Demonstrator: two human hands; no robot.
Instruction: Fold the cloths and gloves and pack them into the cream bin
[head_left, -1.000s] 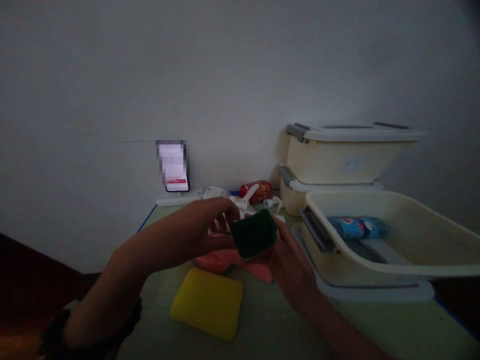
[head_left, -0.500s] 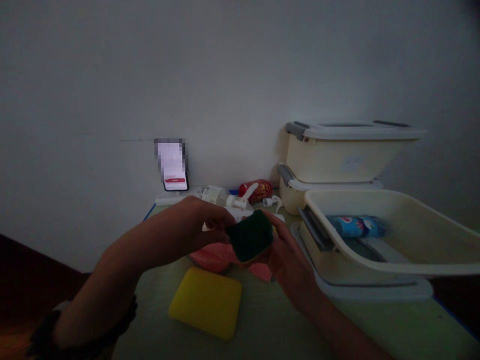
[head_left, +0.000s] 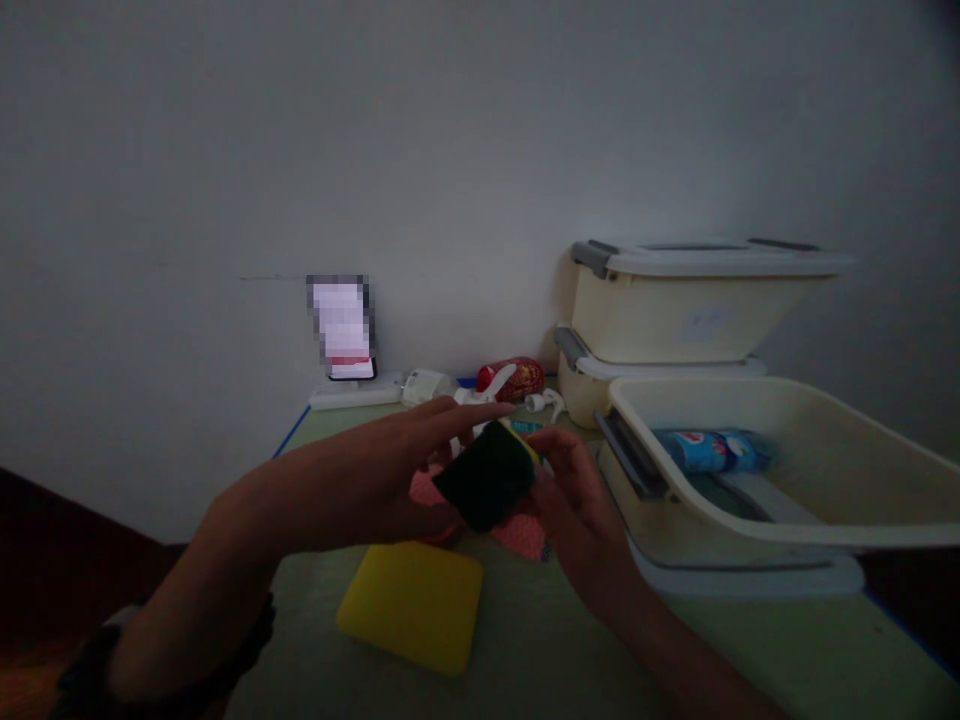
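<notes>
Both my hands hold a scouring sponge [head_left: 486, 478] with a dark green pad and a yellow edge, above the table's middle. My left hand [head_left: 390, 470] grips its left side with the thumb below and the index finger stretched out over the top. My right hand [head_left: 574, 500] pinches its right side. Under the hands lies a pink cloth [head_left: 517, 535]. A yellow sponge [head_left: 411, 605] lies flat on the green table [head_left: 540, 650] just in front.
An open cream bin [head_left: 787, 480] holding a blue bottle [head_left: 712, 452] stands at the right on a lid, with two lidded bins [head_left: 690, 320] stacked behind. A phone on a stand [head_left: 343, 335], spray bottles [head_left: 480, 395] and a red packet [head_left: 517, 378] sit by the wall.
The sponge has tilted and dropped a little to the left, showing its yellow edge. My left index finger has stretched out over it.
</notes>
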